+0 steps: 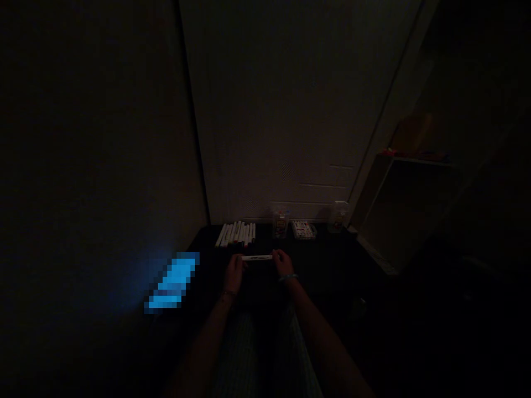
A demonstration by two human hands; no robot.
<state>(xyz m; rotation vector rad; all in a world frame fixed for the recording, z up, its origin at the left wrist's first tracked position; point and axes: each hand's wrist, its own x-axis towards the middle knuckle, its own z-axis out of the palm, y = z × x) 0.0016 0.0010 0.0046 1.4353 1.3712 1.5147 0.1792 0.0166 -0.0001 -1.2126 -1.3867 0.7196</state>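
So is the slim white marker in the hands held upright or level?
Roughly level: the slim white marker runs sideways between the left hand and the right hand, one end in each.

Marker pen (257,257), one. White, slim, straight barrel; small dark printing along the side, illegible in the dim light. Position: just below the middle of the frame, slightly left of centre. Pose: lying crosswise, nearly level, right end marginally higher in the frame. State: gripped at both ends, the midsection exposed; ends covered, so cap and tip cannot be made out. Ink colour: not determinable.
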